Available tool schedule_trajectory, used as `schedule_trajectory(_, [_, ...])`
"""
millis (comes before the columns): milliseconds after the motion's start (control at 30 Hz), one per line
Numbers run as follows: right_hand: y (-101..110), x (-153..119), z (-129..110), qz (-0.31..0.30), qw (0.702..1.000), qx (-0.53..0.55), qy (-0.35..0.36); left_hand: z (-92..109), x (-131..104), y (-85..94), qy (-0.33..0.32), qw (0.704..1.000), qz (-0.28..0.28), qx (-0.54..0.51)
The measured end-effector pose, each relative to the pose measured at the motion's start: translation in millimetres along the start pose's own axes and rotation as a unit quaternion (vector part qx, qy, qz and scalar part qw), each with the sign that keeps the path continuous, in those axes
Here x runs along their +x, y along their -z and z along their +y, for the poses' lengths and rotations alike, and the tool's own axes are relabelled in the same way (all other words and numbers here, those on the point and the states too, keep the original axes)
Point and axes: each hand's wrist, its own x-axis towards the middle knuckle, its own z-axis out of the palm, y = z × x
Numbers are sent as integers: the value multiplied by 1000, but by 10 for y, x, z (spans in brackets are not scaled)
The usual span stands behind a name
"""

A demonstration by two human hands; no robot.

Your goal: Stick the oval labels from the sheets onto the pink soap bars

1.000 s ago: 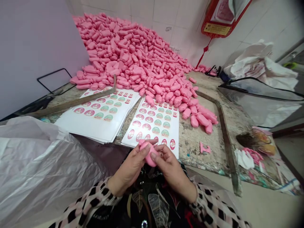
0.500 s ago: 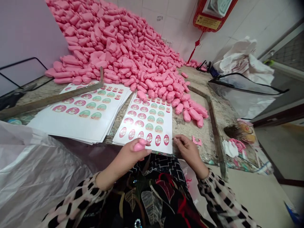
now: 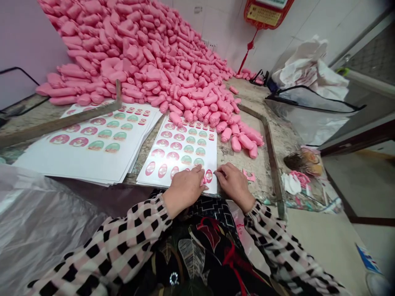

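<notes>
My left hand [image 3: 186, 187] lies over the lower right part of a sticker sheet [image 3: 146, 176], its fingers closed on a small pink plastic bottle [image 3: 203, 181]. Most of that bottle is hidden under the hand. At the sheet's right edge, my right hand [image 3: 233, 183] is in a pinch, with a tiny dark tip at its fingertips that I cannot make out. Right beside those fingertips is a red oval sticker [image 3: 209, 176]. Rows of pink and green rounded stickers cover the sheet above, and more ovals line its bottom.
A large heap of pink bottles [image 3: 138, 61] covers the back of the table, spilling onto the sheet's top. At left, a wooden bar [image 3: 61, 124] rests across a second sheet stack [image 3: 74, 162]. Another wooden strip [image 3: 271, 164] runs along the right. Beyond it stands a clear bag [image 3: 305, 111].
My left hand has moved right, onto the sheet beside the oval sticker, with the pink bottle. My right hand has closed in on the sheet's right edge. The view has shifted slightly.
</notes>
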Motion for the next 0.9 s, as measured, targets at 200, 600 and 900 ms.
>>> schedule_trajectory(200, [7,11,71,-21,999,39,10,-39,61,31,-9,999,-34,6])
schedule_trajectory(600, [-131,-107,-10,12,990,119,-77,-141,236,73,-27,996,-74,-46])
schedule_trajectory(900, [-73,-84,-147,14,987,88,-133,-193,295,70,-43,995,-79,-49])
